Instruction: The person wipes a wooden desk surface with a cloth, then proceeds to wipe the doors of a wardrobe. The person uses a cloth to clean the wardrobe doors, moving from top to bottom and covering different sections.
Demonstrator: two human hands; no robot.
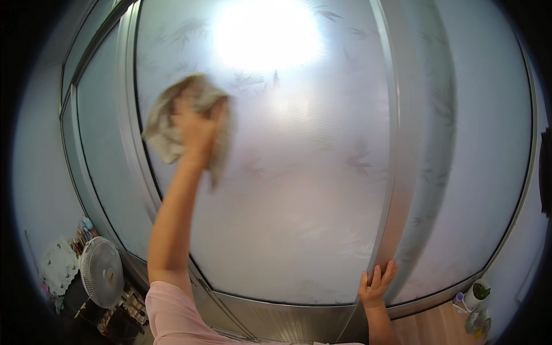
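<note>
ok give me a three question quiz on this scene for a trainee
1. True or false: the cloth is in the right grip.
2. Which is at the lower left of the picture: (a) a bucket, (b) a fan, (c) a ladder?
3. Fill in: the right grip rests on the metal ____.

Key: 1. False, the left grip is on it. 2. b. 3. frame.

Dressed in a pale pink top (196,332) with a short sleeve (172,307) ending above the elbow (168,265) at left. Bare at the left hand (195,123) and right hand (374,287), and along both forearms (180,210).
</note>
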